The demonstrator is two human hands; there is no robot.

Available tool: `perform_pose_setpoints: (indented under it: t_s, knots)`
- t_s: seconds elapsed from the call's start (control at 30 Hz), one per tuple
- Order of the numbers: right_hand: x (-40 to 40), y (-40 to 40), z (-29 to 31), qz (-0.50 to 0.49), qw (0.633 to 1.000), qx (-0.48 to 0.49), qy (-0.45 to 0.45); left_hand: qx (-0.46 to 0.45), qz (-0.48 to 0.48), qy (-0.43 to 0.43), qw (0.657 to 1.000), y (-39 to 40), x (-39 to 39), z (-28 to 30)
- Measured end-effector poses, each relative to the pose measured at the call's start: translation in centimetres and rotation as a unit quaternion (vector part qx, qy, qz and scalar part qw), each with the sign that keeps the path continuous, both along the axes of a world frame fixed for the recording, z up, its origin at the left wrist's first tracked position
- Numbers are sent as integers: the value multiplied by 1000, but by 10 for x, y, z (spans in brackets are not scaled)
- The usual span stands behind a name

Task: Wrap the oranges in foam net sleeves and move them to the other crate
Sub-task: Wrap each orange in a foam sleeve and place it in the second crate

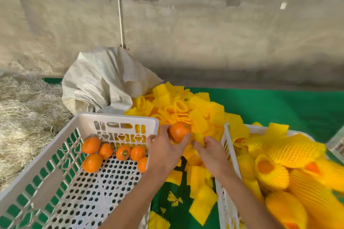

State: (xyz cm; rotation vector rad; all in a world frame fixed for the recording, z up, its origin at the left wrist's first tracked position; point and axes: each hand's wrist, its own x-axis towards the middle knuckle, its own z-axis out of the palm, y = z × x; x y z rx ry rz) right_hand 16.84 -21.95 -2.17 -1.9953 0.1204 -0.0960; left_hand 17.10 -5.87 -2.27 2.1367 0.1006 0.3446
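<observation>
My left hand (163, 152) grips a bare orange (179, 131) between the two crates, above the pile of yellow foam net sleeves (186, 109). My right hand (210, 152) pinches a yellow sleeve (199, 138) just right of that orange. The white crate on the left (119, 118) holds several bare oranges (123, 152) near its far wall. The white crate on the right (228, 147) is filled with oranges wrapped in yellow sleeves (292, 151).
A grey-white woven sack (100, 83) lies behind the left crate. Loose sleeves (202, 204) are scattered on the green mat (279, 106) between the crates. Dry straw (26, 117) covers the ground at the left. A concrete wall stands behind.
</observation>
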Motion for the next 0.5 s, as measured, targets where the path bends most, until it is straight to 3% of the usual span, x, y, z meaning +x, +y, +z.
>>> perform_pose_setpoints:
  t_s: [0.2,0.33,0.43,0.5]
  knots:
    - [-14,1,-10,65,971,223,-51,-113,-54,7,992,-2,3,-18]
    - [-15,0,-8,98,951,293,-19,-264,-101,64,957,-2,5,-20]
    - [-13,-2,-11,103,921,376,16,-325,-102,123,932,-2,4,-15]
    - [-12,-4,-10,105,922,373,3,-365,-113,150,912,2,6,-12]
